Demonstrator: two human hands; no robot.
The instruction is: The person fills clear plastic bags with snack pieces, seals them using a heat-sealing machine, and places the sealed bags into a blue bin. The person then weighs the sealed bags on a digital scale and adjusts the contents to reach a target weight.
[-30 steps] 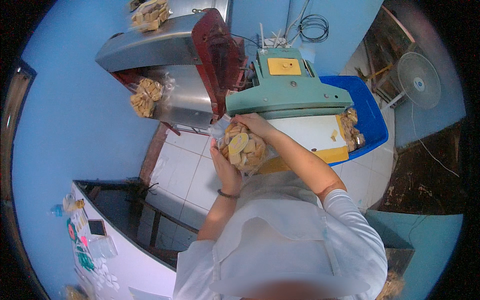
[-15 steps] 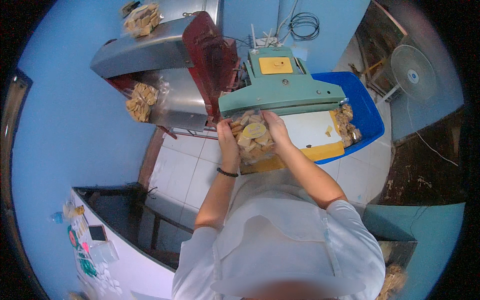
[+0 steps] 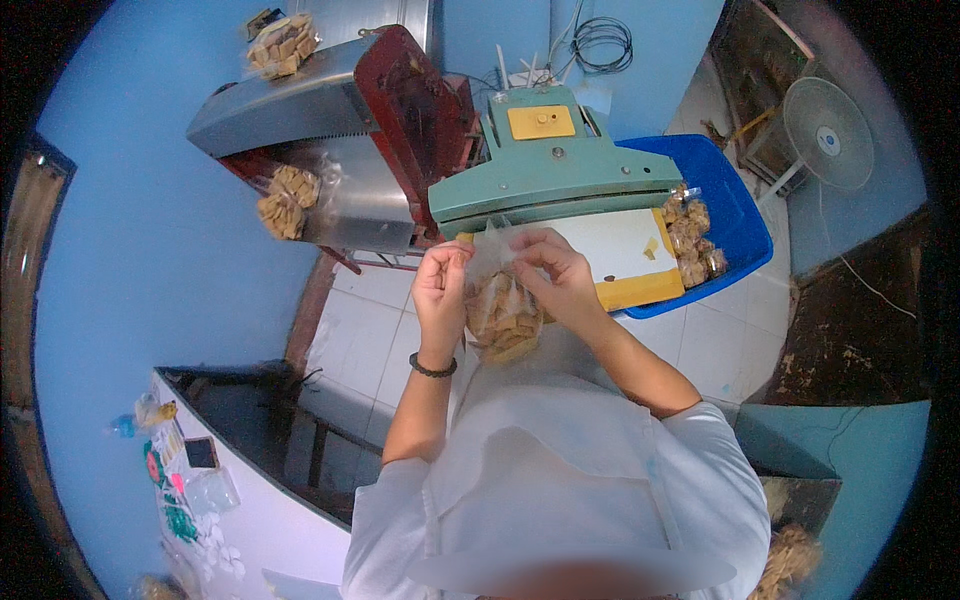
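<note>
A clear plastic bag of tan biscuit-like pieces (image 3: 505,318) hangs in front of me, its filled part low and its loose top edge up. My left hand (image 3: 441,282) pinches the left corner of that top. On the other side my right hand (image 3: 556,272) is closed on the right corner. Just beyond the bag stands a green sealing machine (image 3: 555,180) with a long horizontal jaw and a yellow panel. Its white work plate (image 3: 625,245), edged in yellow, lies to the right of the bag and bears a few crumbs.
A blue tub (image 3: 745,235) with several filled bags stands right of the machine. At left, a metal chute with a red side (image 3: 415,120) holds a filled bag (image 3: 290,200); another bag (image 3: 283,45) sits above. A white table (image 3: 270,530) is lower left, a fan (image 3: 828,135) far right.
The bag has dropped toward me and its label no longer shows. My hands have shifted from holding its sides to gripping its top corners.
</note>
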